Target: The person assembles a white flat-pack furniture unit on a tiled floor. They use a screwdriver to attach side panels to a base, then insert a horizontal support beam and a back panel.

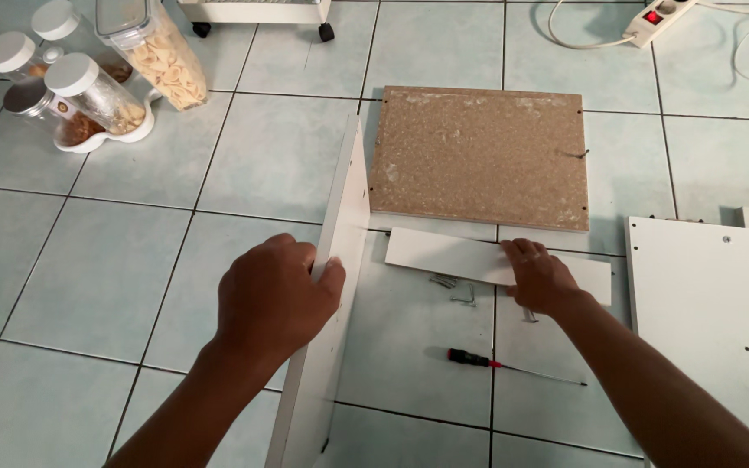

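Left hand: my left hand (275,295) is curled over the top edge of the upright white panel (333,286), fingers closed on it, holding it on edge on the floor.
Right hand: my right hand (537,276) lies flat, fingers extended, pressing on the narrow white strip (444,253); it grasps nothing, it only pins the strip down.
Strip position: the strip lies flat on the floor, its left end close to the panel's face, just in front of the brown board (478,156).
Step, as I judge it: keep the panel vertical with the left grip; slide the strip squarely toward the panel so the end meets the face without skew.
Caution: the panel is tall and thin; I judge it tips easily if the left grip slackens.
Hardware: small metal screws (457,290) lie just below the strip; a red-handled screwdriver (513,366) lies nearer to me.
Floor: pale blue-green tiles (88,260) with dark grout.
Room: jars (80,87) in a white holder at far left; a power strip (656,19) with a cable at top right; another white panel (713,321) flat at right.
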